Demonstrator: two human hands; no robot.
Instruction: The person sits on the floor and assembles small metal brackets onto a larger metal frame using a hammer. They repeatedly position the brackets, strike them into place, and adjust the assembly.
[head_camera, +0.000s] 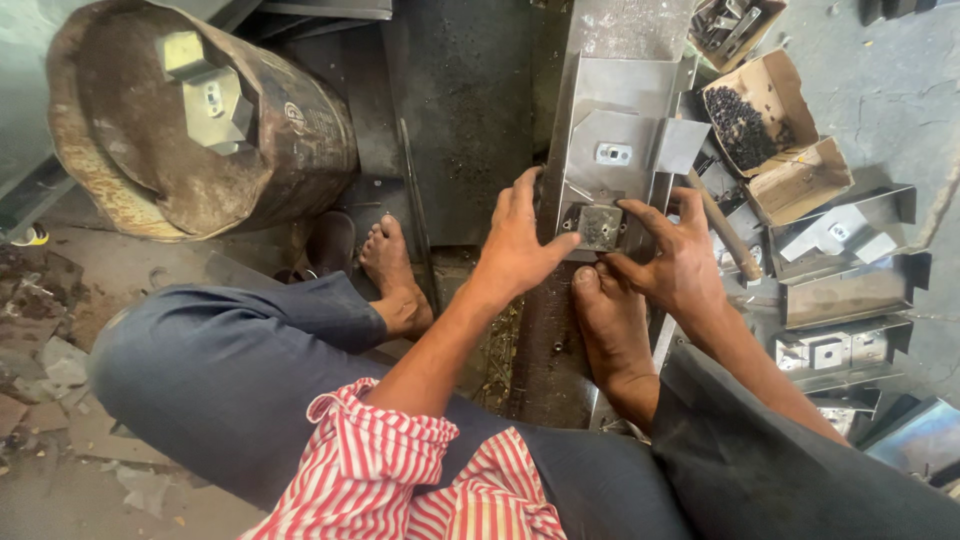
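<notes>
Rusted steel marks the left of this workshop floor — a dented drum lying on gritty concrete, two folded metal pieces resting on it. At centre, the left hand and right hand pinch a small square metal plate between thumbs and fingers, flat on a long sheet-metal channel running away from the person. Right — cardboard boxes of dark fasteners.

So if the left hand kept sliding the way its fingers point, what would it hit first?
The left hand points up the metal channel. It would likely meet the flat steel plate with the small white fitting first, though depth is hard to judge.
</notes>
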